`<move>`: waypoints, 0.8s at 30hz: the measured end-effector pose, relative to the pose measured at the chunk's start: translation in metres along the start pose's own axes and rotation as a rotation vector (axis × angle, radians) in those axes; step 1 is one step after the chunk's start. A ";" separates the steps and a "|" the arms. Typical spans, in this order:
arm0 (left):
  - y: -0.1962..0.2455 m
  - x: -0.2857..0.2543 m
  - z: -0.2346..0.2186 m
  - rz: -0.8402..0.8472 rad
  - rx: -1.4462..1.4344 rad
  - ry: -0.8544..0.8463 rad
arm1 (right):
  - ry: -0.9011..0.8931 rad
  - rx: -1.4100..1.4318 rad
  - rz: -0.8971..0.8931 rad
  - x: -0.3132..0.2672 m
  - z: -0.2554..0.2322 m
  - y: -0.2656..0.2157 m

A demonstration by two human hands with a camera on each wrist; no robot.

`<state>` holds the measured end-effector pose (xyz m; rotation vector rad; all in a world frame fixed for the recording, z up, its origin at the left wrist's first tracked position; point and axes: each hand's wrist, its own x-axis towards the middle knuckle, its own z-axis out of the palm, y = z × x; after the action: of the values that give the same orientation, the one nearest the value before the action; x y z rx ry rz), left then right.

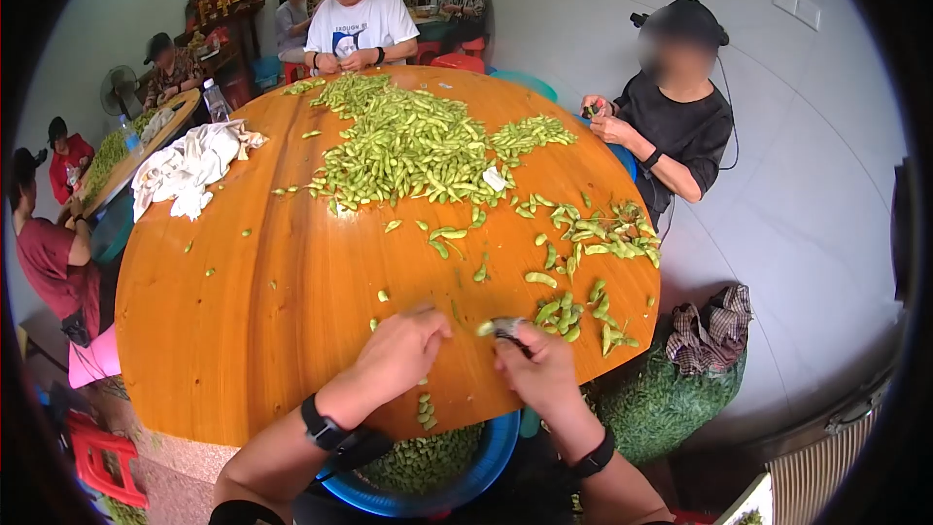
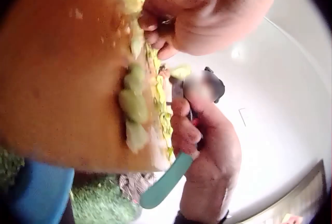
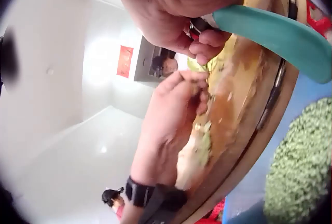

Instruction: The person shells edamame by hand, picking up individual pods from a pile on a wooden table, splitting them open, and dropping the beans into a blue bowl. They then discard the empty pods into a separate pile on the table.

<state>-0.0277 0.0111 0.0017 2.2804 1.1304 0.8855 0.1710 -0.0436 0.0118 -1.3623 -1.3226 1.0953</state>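
My right hand (image 1: 537,369) grips a tool with a curved teal handle (image 3: 275,35) and a dark metal end. The teal handle (image 2: 167,181) sticks out below the fingers in the left wrist view. At the tool's tip is a pale green bean pod (image 1: 485,329). My left hand (image 1: 400,350) is just left of it over the table's near edge, fingers bent together; whether they hold anything I cannot tell. Several shelled beans (image 1: 426,410) lie at the edge below the hands. Under them stands a blue basin (image 1: 503,462) with many shelled beans.
On the round wooden table (image 1: 224,331), a large heap of green pods (image 1: 408,146) covers the far middle, with smaller piles (image 1: 607,233) at right. A white cloth (image 1: 190,165) is at left. A full green bag (image 1: 671,403) stands beside the table. Other people sit around tables.
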 end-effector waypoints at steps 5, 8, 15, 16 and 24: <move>0.017 0.029 -0.029 -0.079 0.267 0.028 | 0.072 -0.351 -0.174 0.010 -0.052 0.035; -0.002 0.077 -0.022 -0.040 0.317 0.071 | 0.111 -0.269 -0.080 0.009 -0.053 0.034; -0.051 0.137 0.012 -0.049 0.379 -0.086 | 0.057 -0.127 -0.009 0.008 -0.059 0.038; -0.053 0.138 0.013 -0.022 0.405 -0.072 | 0.029 -0.125 -0.026 0.009 -0.060 0.036; 0.015 0.073 0.004 -0.055 -0.090 -0.029 | -0.093 0.218 0.157 0.023 -0.030 -0.007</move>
<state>0.0168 0.0617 0.0332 2.1726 1.1131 0.8613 0.1995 -0.0218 0.0244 -1.2815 -1.1381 1.3821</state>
